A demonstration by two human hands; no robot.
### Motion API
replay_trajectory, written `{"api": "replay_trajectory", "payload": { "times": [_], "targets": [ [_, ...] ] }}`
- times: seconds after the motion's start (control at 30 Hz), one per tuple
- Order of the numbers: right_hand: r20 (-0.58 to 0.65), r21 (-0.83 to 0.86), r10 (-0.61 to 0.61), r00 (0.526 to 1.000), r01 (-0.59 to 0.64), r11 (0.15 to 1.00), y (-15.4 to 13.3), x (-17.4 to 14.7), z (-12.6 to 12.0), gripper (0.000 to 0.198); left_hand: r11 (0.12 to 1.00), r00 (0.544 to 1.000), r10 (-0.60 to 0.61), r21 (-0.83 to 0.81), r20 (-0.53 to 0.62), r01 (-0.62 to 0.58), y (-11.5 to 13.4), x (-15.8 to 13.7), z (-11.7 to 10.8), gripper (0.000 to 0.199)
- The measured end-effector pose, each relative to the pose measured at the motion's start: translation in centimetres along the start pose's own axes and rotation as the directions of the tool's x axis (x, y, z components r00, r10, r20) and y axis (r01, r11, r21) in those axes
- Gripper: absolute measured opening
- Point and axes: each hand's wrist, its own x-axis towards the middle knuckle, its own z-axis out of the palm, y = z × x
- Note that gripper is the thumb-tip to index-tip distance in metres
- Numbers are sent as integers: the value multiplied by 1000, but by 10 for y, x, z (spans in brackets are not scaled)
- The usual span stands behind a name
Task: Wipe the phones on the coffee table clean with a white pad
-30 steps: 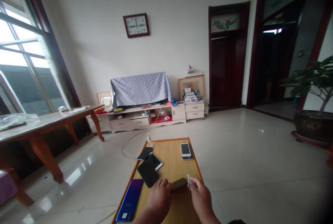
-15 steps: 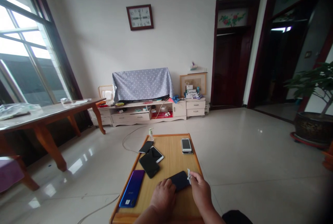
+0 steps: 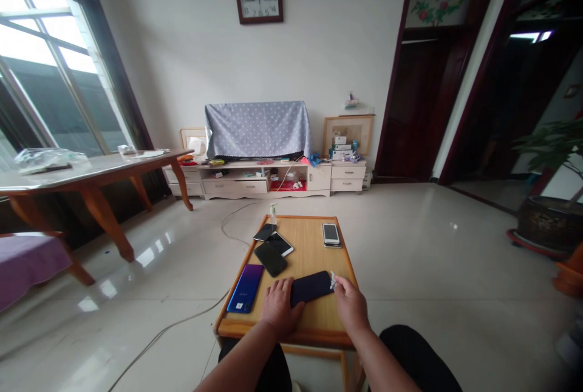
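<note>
A dark blue phone (image 3: pixel 312 287) lies flat at the near part of the small wooden table. My left hand (image 3: pixel 279 307) grips its left end, thumb at the near edge and fingers at the far edge. My right hand (image 3: pixel 350 306) pinches a crumpled white tissue (image 3: pixel 333 280) against the phone's right end. Left of my left hand is a blue-purple phone (image 3: pixel 246 289), back up. Beyond it, a black phone (image 3: pixel 270 259) overlaps a white-edged phone (image 3: pixel 283 244), near another dark phone (image 3: pixel 265 232). A white phone (image 3: pixel 331 233) rests on another at the far right.
A pump bottle (image 3: pixel 273 215) stands at the wooden table's (image 3: pixel 310 234) far left corner. A cable (image 3: pixel 173 326) runs over the floor on the left. Farther off are a long table (image 3: pixel 104 170), a low white cabinet (image 3: pixel 237 187) and a potted plant (image 3: pixel 544 222).
The view has tipped down and shifted, showing more of my arms and knees. My left hand has spread along the phone's left end, thumb now visible. The tissue stays at the right end.
</note>
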Motion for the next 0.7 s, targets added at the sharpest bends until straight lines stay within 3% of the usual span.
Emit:
{"api": "replay_trajectory", "payload": {
  "times": [0.13, 0.33, 0.5, 0.7],
  "targets": [
    [51, -128, -43, 998, 49, 991, -11, -10, 2, 49, 999, 1000, 26, -27, 0, -26, -3, -10, -2, 66],
    [141, -289, -110, 984, 148, 946, -34, -25, 0, 32, 994, 995, 95, -50, -13, -95, -12, -28, -10, 57],
    [123, -340, -88, 989, 125, 932, -47, -29, 1, 29, 994, 996, 90, -59, -19, -91, -17, -39, -14, 59],
    [117, -361, -46, 992, 85, 928, -42, -15, 3, 18, 997, 998, 50, -52, -34, -52, -24, -40, -16, 71]
  ]
}}
